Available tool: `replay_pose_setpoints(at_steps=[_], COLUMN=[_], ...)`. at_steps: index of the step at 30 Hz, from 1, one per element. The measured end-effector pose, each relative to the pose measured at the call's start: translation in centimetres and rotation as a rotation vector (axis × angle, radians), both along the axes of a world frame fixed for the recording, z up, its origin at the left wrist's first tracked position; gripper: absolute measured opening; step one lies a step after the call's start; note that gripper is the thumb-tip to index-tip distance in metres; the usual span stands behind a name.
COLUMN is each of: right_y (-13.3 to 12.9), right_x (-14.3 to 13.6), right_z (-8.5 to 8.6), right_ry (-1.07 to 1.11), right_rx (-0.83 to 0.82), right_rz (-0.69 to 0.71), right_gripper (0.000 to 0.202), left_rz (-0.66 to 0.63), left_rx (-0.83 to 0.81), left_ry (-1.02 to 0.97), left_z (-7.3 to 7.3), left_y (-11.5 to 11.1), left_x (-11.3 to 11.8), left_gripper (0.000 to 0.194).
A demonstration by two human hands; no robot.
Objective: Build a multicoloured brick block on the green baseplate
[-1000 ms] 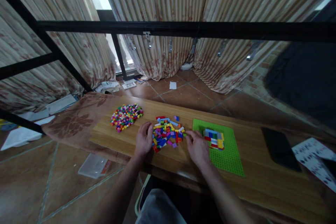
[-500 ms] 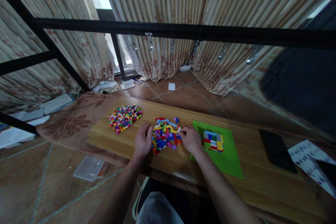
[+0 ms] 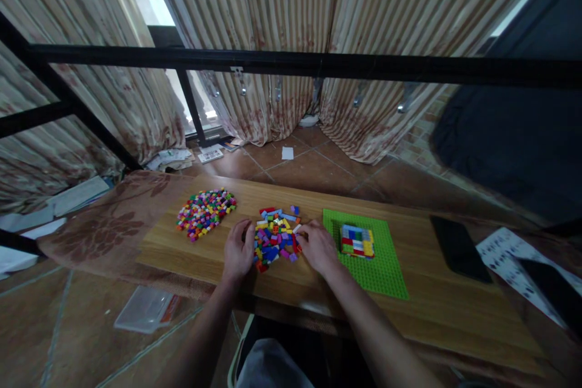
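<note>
A loose pile of colourful toy bricks [image 3: 273,253] lies on the wooden table between my hands. My left hand [image 3: 239,250] rests at the pile's left edge, fingers loosely bent and thumb apart, with nothing seen in it. At the right edge, my right hand [image 3: 319,247] has its fingertips pinched together among the bricks; whatever is between them is too small to make out. Just right of that hand is a green baseplate [image 3: 386,273]. A low, multicoloured brick build [image 3: 357,242] stands on it.
A second heap of smaller bricks [image 3: 206,213] lies on the table's left part. Towards the right are a black tablet-like slab [image 3: 459,248] and a printed sheet [image 3: 513,267]. A clear plastic box [image 3: 144,309] is on the floor. A black rail [image 3: 282,62] crosses beyond the table.
The camera view has shifted, so the table's things appear further left. My right fingertips are slightly closer in to the pile; my left hand stays beside it.
</note>
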State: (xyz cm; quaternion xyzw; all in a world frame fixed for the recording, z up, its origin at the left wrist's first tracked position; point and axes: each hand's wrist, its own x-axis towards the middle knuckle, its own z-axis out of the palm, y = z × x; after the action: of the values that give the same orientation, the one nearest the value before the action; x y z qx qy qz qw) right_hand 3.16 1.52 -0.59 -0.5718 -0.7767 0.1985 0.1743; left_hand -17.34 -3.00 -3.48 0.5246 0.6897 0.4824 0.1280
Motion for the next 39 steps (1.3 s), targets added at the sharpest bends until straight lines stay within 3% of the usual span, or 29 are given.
replay_pose_setpoints(at_steps=[8,13,17,20,23,26,30,39], right_y=[0.1,-1.8,-5.0,-6.3,-5.9,-4.5,-2.9,-2.7], right_x=[-1.7,-0.8,3.3,8.5,13.3,15.6,14.9,12.8], right_z=[0.4,2.1,2.8,1.8,0.0,-1.5,-2.1,-1.0], right_ry=[-0.020,0.104,0.464,0.619,0.683,0.639,0.582,0.427], right_rx=[-0.006,0.064,0.114,0.145,0.186,0.176,0.160,0.199], right_rz=[-0.051,-0.073,-0.160,-0.382,-0.652,-0.765,-0.757,-0.778], right_gripper=[0.018,0.018,0.018,0.022,0.031,0.036,0.032,0.030], left_rz=[0.005,-0.005,-0.003,-0.011,-0.024,-0.030,-0.028,-0.015], left_rx=[-0.007,-0.024,-0.033,-0.028,-0.029,-0.048,-0.055,-0.036], left_ry=[0.008,0.002,-0.016,-0.017,-0.007,0.008,0.022,0.028], left_z=[-0.6,-0.9,-1.0,-0.9,-0.7,-0.4,-0.5,-0.6], left_y=[0.3,0.5,0.5,0.5,0.5,0.5,0.6,0.7], left_x=[-0.4,-0.8,-0.8,-0.8,-0.7,-0.7,-0.7,-0.6], left_gripper=[0.040,0.042,0.042,0.042,0.041,0.041,0.040,0.037])
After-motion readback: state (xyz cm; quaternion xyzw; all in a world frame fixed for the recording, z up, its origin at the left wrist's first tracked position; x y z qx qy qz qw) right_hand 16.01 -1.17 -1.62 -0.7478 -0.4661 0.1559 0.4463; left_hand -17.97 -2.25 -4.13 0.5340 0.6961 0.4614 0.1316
